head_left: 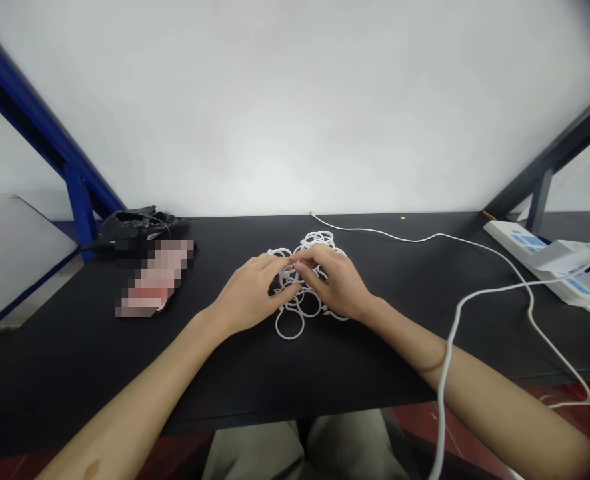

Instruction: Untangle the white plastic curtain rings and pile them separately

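Note:
A heap of several thin white rings (317,241) lies in the middle of the black table (75,347). My left hand (249,293) rests on the heap's left side, its fingers pinched on one white ring near the centre. My right hand (335,280) lies over the heap's right side, thumb and fingers pinched on the same spot, fingertips meeting those of the left hand. One loose ring (289,325) lies just in front of the hands. Rings under both palms are hidden.
A white cable (455,313) runs from the table's back edge to the right and down over my right forearm. A white and blue power strip (549,257) sits at the far right. A black crumpled bag (132,223) and a blurred flat object (152,280) lie at the left.

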`<state>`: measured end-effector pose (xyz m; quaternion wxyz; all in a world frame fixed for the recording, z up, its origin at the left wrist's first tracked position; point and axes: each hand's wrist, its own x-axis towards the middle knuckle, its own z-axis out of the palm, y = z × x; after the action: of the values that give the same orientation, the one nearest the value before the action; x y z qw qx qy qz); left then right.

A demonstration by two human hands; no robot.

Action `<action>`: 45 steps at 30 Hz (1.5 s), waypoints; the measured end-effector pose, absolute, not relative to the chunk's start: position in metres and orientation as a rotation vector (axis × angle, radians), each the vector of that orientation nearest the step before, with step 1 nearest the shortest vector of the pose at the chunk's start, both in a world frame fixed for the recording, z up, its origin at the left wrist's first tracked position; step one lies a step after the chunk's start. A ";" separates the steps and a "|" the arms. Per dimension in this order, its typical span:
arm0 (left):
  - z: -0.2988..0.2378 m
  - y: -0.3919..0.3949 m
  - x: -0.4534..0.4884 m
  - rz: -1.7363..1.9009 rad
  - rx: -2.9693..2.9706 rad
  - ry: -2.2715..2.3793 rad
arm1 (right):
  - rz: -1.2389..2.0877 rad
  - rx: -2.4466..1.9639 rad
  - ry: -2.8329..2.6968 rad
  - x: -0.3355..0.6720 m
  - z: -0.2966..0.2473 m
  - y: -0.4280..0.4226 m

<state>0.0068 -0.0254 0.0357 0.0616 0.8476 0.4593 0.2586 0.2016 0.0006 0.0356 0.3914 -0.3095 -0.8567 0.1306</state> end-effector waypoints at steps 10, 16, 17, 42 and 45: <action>0.035 -0.025 0.006 0.729 2.569 1.412 | 0.359 -0.788 -2.180 0.202 0.035 0.002; 0.034 -0.025 0.006 0.702 2.580 1.400 | 0.375 -0.796 -2.190 0.202 0.034 0.002; 0.034 -0.025 0.006 0.700 2.573 1.402 | 0.378 -0.795 -2.189 0.202 0.034 0.002; 0.025 -0.008 -0.014 0.833 2.451 1.661 | 0.310 -0.863 -2.127 0.209 0.032 0.012; 0.024 -0.005 -0.018 0.809 2.408 1.730 | 0.292 -0.883 -2.115 0.210 0.031 0.015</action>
<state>-0.0181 -0.0052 0.0242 0.0342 0.7831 0.5625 0.2631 0.2097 0.0147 0.0313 0.4038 -0.3498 -0.8374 0.1156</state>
